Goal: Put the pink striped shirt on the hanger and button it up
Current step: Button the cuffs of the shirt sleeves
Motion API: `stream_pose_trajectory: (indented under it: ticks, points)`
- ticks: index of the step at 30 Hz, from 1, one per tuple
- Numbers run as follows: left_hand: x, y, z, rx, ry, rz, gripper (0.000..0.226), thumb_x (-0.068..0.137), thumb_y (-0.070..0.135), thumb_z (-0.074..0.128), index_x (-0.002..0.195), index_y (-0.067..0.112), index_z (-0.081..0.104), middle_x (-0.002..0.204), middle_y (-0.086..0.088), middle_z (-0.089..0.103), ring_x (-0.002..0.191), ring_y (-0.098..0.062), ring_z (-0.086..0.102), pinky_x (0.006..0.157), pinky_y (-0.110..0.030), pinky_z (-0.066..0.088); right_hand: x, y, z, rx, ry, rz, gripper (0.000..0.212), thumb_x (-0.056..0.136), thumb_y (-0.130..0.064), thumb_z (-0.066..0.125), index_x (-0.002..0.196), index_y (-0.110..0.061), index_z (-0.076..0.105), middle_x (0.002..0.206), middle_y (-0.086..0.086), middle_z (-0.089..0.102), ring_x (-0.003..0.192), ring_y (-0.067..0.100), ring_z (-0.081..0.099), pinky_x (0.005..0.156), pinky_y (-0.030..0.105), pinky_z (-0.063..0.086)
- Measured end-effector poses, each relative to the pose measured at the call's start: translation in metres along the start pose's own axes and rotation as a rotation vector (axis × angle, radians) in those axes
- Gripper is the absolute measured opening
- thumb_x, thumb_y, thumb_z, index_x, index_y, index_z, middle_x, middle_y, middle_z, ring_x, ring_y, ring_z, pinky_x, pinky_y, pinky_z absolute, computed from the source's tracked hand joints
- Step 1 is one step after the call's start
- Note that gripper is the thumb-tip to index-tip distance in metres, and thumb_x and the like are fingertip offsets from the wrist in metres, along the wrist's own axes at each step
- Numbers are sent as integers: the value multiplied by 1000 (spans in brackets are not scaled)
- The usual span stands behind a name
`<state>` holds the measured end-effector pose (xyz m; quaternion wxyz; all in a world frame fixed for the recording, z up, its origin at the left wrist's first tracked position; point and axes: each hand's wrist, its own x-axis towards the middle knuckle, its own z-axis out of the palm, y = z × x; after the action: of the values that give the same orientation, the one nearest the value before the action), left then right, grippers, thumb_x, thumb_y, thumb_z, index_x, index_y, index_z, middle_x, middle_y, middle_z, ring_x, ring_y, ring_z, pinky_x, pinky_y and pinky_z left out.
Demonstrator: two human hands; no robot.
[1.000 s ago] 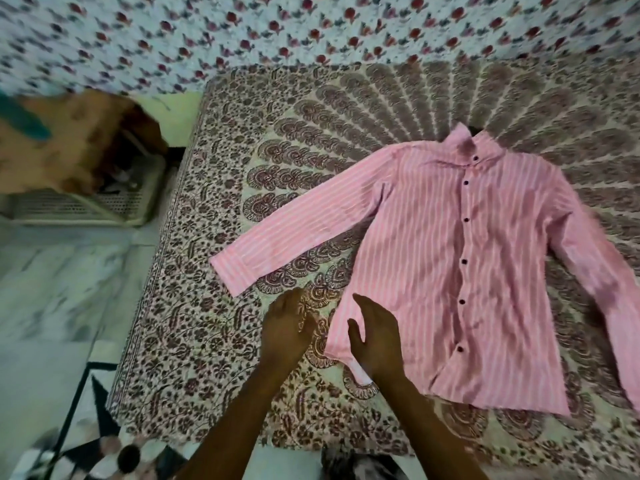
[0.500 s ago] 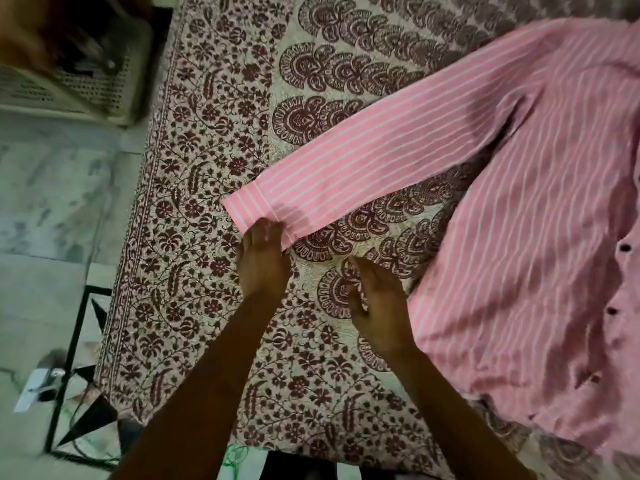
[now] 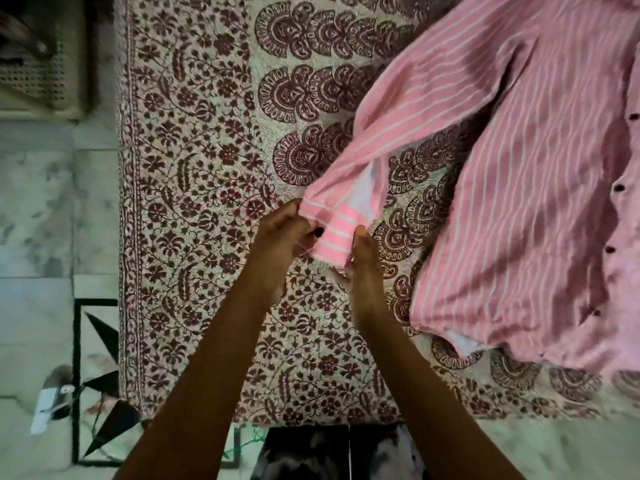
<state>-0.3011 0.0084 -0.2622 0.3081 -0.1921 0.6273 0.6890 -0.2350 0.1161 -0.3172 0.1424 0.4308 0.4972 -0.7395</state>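
Shirt cuff between both hands' fingers.

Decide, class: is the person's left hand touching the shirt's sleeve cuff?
Touching. The head view shows the left hand gripping the edge of the pink striped shirt's cuff, fingers curled into the fabric.

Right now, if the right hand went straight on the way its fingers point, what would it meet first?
The right hand already pinches the sleeve cuff; pushing on, it probably meets more of that sleeve.

Floral bedspread, white basket, marble floor
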Motion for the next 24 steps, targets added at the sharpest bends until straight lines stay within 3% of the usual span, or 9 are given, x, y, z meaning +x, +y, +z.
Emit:
stream_pose_trajectory:
  ticks: [3, 6, 8, 11, 14, 16, 18, 21, 24]
  points:
    - [7, -6, -5, 80, 46, -38, 22, 87, 18, 56, 108, 22, 58, 94, 8, 68, 81, -12, 63, 73, -30, 51, 6, -1, -5, 92, 49, 59, 46, 90, -32, 54, 129, -10, 42, 118, 9, 59, 99, 20, 61, 78, 28, 54]
    - [18, -19, -16, 281, 230, 18, 33, 87, 8, 57, 117, 14, 45, 102, -1, 61, 75, -11, 61, 50, -14, 50, 14, -3, -15, 117, 287, -62, 21, 84, -7, 62, 105, -5, 58, 80, -2, 61, 63, 4, 56, 52, 13, 45]
    - [28, -35, -24, 512, 286, 130, 37, 84, 5, 61, 116, 10, 43, 104, -6, 62, 77, -17, 63, 52, -17, 50, 19, -3, -22, 96, 395, -148, 14, 82, 2, 61, 88, -10, 59, 71, -2, 57, 53, 0, 50, 50, 14, 42]
    - [35, -61, -30, 784, 266, 281, 21, 82, 1, 62, 101, 6, 54, 96, -5, 64, 78, -14, 58, 60, -19, 45, 23, 1, -26, -100, 430, -289, 20, 82, 4, 60, 76, -14, 53, 69, -5, 55, 55, -7, 47, 57, 11, 40]
    - [35, -83, -28, 1009, 231, 325, 24, 78, -3, 61, 99, 8, 62, 108, -12, 59, 92, -20, 55, 75, -25, 45, 24, 10, -24, -307, 395, -379, 12, 83, -3, 61, 94, -5, 55, 73, -10, 57, 58, -14, 51, 61, 8, 42]
    - [33, -90, -22, 1123, 292, 314, 29, 77, 5, 65, 105, 14, 64, 117, -13, 53, 103, -25, 51, 83, -28, 42, 25, 11, -23, -310, 382, -428, 13, 86, -8, 61, 96, -4, 55, 74, -9, 59, 59, -11, 52, 62, 14, 44]
    - [31, -91, -14, 1247, 357, 352, 25, 77, 14, 67, 102, 18, 66, 114, -11, 53, 102, -28, 50, 84, -31, 35, 25, 7, -22, -274, 367, -442, 6, 88, -10, 59, 85, -10, 54, 67, -9, 55, 55, -9, 48, 58, 15, 41]
    - [36, -89, -6, 1338, 373, 344, 20, 79, 19, 65, 99, 15, 67, 113, -11, 55, 104, -30, 50, 85, -36, 36, 25, 2, -23, -257, 343, -445, 28, 89, -9, 58, 66, -21, 46, 58, -7, 45, 50, -5, 38, 53, 16, 33]
    - [43, -84, -3, 1414, 390, 330, 16, 77, 22, 67, 92, 14, 68, 114, -8, 56, 106, -28, 48, 85, -38, 34, 22, 3, -25, -284, 329, -472, 19, 86, -10, 62, 71, -18, 53, 60, -2, 47, 58, 5, 40, 58, 23, 34]
